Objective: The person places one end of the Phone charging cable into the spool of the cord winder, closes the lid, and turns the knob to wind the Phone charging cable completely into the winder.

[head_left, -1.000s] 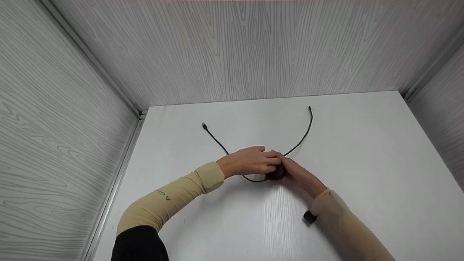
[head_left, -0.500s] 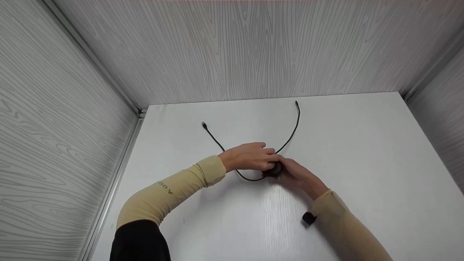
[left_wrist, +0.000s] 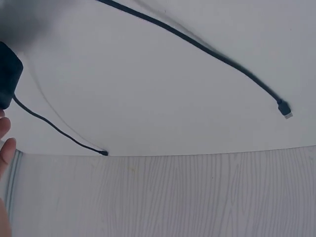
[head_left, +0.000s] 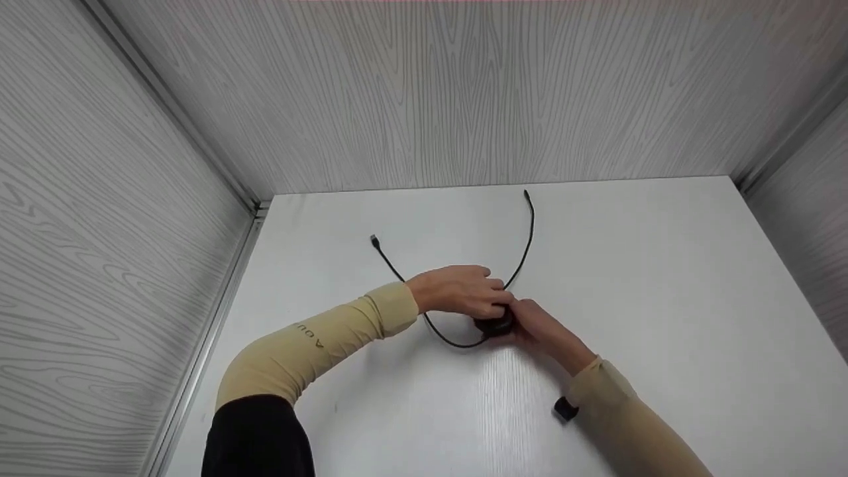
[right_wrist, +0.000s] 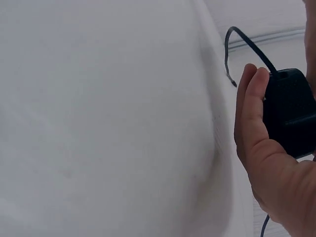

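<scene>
A small rounded black case (head_left: 495, 326) is held between both hands near the middle of the white table. My left hand (head_left: 457, 290) grips it from above, its fingers bent over the top. On the right side, my right hand (head_left: 546, 331) holds the case against its palm and fingers, as the right wrist view also shows. A thin black cable (head_left: 457, 345) comes out of the case on two sides. One length loops left under the left wrist to a USB plug (head_left: 375, 242); the other runs back to a smaller plug (head_left: 527, 195). The fingers partly hide the case.
White table (head_left: 662, 298) lies under the hands. Grey wood-grain panels (head_left: 424, 93) stand behind it and at both sides. Beside the right cuff is a small black block (head_left: 565, 409); whether it is fixed to the sleeve I cannot tell.
The cable's far-right end has swung to the left. Both hands stay on the case, which has shifted slightly left, and the right fingers have changed position around it.
</scene>
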`<state>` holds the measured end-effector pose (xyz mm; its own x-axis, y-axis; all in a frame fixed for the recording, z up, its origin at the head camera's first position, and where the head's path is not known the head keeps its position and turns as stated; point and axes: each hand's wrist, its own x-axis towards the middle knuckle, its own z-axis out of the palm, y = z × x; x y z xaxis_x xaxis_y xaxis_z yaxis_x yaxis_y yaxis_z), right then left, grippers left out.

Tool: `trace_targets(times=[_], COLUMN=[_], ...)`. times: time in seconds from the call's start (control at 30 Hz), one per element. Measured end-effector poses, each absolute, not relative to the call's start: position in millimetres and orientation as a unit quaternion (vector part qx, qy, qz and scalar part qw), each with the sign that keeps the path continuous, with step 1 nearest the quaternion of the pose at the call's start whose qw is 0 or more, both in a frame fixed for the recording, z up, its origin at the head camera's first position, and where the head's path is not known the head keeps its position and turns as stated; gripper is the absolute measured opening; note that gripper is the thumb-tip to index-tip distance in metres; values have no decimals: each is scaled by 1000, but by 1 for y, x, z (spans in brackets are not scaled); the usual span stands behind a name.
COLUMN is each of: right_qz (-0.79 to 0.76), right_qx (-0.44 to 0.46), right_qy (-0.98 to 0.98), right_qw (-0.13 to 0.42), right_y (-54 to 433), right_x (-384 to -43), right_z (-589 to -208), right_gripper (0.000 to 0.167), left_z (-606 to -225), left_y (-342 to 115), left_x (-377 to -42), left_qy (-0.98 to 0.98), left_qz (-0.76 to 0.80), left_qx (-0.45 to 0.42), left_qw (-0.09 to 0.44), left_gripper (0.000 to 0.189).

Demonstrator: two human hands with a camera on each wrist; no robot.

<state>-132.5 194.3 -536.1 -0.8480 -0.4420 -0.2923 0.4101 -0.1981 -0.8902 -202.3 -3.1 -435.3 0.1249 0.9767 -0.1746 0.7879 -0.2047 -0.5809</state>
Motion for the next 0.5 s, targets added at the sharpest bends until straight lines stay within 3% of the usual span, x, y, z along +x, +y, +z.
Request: trace_targets(times=[0.23,0.5], right_qz=[-748,-703], right_qx=[-34,27], right_qy=[624,692], right_qw=[224,160], right_y=[194,184], right_x=[-132,-130], right_z=[-537,-534], right_gripper=[53,62], left_z=[-432,-445], left_y=[0,-2], left_x=[-205,-202], left_qy=[-594,-657], left_qz=[264,267], left_qx=[-733,-675], left_qw=[198,203], left_gripper=[15,15])
